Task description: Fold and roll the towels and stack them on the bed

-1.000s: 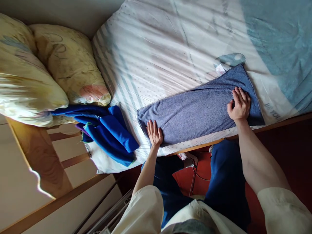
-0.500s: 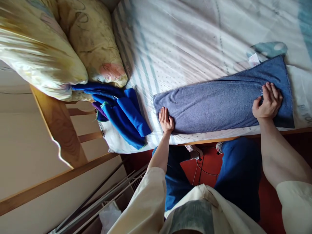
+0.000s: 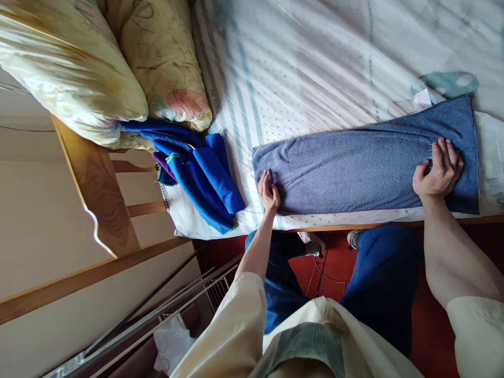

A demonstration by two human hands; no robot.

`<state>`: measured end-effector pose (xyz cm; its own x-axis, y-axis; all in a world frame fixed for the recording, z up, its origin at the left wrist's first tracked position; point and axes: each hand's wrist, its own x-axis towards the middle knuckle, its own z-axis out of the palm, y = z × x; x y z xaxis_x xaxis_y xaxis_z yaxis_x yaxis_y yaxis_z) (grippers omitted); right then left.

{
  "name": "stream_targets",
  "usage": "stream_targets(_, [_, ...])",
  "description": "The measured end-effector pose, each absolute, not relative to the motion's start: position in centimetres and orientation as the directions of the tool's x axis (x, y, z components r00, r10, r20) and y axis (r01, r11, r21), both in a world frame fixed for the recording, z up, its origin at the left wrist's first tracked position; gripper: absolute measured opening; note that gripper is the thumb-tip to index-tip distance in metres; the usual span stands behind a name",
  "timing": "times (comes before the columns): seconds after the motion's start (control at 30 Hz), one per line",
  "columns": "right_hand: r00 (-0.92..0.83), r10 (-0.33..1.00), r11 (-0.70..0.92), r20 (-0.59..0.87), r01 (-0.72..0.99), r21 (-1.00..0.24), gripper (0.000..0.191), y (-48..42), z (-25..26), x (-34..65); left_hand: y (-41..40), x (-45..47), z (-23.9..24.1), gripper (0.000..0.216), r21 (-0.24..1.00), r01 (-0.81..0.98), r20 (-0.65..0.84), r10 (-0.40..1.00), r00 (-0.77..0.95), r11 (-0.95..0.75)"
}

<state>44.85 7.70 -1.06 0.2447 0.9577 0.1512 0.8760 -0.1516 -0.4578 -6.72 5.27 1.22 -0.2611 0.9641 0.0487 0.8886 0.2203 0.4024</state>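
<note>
A blue-grey towel [image 3: 346, 170] lies folded in a long strip along the near edge of the bed, with some creases toward its left end. My left hand [image 3: 269, 194] rests on the left end of this towel, fingers slightly bent and thumb apart. Toward the right end, my right hand [image 3: 440, 170] presses down on the cloth with curved fingers and the thumb set away from them. Neither hand visibly grips the fabric. Beyond the towel's far edge, a white label [image 3: 422, 99] sticks out near the right end.
Crumpled bright blue cloth [image 3: 212, 184] lies left of the towel. Yellowish pillows [image 3: 165, 68] are piled at the upper left by the wooden headboard [image 3: 96, 194]. A patterned sheet [image 3: 307, 68] covers the bed. Metal rods [image 3: 129, 315] lean at the lower left.
The view has shifted slightly, and the bed scene sits a little further right. My left fingers are a bit more bent; my right hand stays at the same part of the towel.
</note>
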Motion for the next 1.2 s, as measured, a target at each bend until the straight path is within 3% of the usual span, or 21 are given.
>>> stream_targets(0.13, [0.239, 0.96, -0.148, 0.147, 0.876, -0.46, 0.059, 7.6, -1.1, 44.8, 2.8, -9.5, 2.4, 0.043, 0.413, 0.782, 0.132, 0.819, -0.558, 0.467])
stream_targets(0.3, [0.232, 0.96, -0.134, 0.156, 0.87, -0.474, 0.06, 7.5, -1.4, 44.9, 0.4, -12.8, 4.4, 0.026, 0.479, 0.66, -0.234, 0.808, -0.54, 0.579])
stream_targets(0.43, [0.228, 0.96, -0.124, 0.163, 0.867, -0.482, 0.06, 7.5, -1.5, 44.9, 0.0, -12.7, 5.1, 0.029, 0.549, 0.557, -0.375, 0.779, -0.503, 0.624])
stream_targets(0.53, [0.235, 0.96, -0.134, 0.149, 0.86, -0.493, 0.059, 7.6, -1.3, 44.8, -0.1, -12.4, 5.3, 0.026, 0.536, 0.57, -0.364, 0.779, -0.51, 0.623])
stream_targets(0.67, [0.231, 0.962, -0.136, 0.143, 0.865, -0.483, 0.058, 7.5, -1.1, 44.7, -0.7, -12.7, 5.7, 0.013, 0.41, 0.673, -0.224, 0.783, -0.58, 0.616])
stream_targets(0.8, [0.23, 0.959, -0.128, 0.164, 0.871, -0.474, 0.058, 7.5, -1.2, 44.6, -1.5, -11.8, 6.0, 0.01, 0.314, 0.786, -0.1, 0.841, -0.531, 0.533])
stream_targets(0.93, [0.228, 0.957, -0.12, 0.18, 0.874, -0.471, 0.057, 7.4, -1.3, 44.6, -1.6, -8.9, 5.9, 0.028, 0.27, 0.907, 0.01, 0.941, -0.337, 0.322])
stream_targets(1.07, [0.229, 0.958, -0.121, 0.173, 0.869, -0.479, 0.058, 7.4, -1.3, 44.6, 1.0, -5.1, 4.9, 0.047, 0.294, 0.95, -0.023, 0.994, -0.106, 0.108])
stream_targets(1.2, [0.242, 0.959, -0.143, 0.146, 0.86, -0.49, 0.061, 7.4, -1.0, 44.6, 4.4, -0.1, 2.5, 0.06, 0.336, 0.939, -0.024, 0.997, -0.069, 0.073])
